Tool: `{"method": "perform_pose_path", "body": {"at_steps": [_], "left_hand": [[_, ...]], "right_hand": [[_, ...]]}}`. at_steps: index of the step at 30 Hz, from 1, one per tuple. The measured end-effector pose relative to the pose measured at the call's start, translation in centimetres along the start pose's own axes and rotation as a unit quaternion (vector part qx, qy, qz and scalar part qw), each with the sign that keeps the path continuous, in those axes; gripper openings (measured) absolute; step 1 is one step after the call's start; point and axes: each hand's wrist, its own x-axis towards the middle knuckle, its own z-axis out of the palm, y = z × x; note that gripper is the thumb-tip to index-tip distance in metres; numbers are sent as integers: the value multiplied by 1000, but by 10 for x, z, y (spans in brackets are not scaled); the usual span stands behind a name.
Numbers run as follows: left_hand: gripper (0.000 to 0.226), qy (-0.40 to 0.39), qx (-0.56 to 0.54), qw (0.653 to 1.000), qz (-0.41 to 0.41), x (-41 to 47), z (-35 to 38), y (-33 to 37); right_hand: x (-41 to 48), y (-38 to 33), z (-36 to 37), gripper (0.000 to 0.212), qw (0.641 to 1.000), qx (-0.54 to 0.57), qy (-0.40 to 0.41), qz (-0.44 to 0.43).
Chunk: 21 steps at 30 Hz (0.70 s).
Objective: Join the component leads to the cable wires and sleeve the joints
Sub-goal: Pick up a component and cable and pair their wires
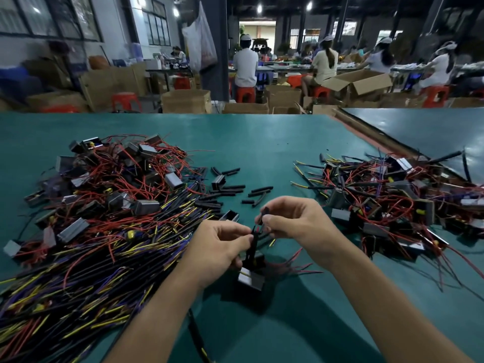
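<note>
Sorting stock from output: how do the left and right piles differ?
Left pile is larger, reaching the frame's near edge; right pile is smaller. Left pile has a dense fan of long black cables; right pile only scattered ones. Both hold grey components with red wires.

The left hand (222, 247) pinches black wires (252, 243) above a component (251, 280). The right hand (290, 221) pinches a sleeve (265, 213) just beside. On the worktop (262, 140), a cable heap (104, 218) lies at nine o'clock, a second heap (392, 200) at three.

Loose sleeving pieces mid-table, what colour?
The sleeving pieces are black, clearest in the head view.
</note>
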Motion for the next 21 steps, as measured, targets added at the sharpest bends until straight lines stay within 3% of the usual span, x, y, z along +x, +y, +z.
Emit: {"method": "perform_pose_path", "body": {"at_steps": [6,15,21], "left_hand": [[7,1,-2,1000,5,-1,4,3],[6,4,-26,1000,-3,-6,6,7],[7,-2,-28,1000,2,-5,3,6]], "right_hand": [[2,5,0,16,999,42,14,5],[0,3,1,17,998,-2,46,-38],[-1,7,3,16,1000,-10,13,-25]]}}
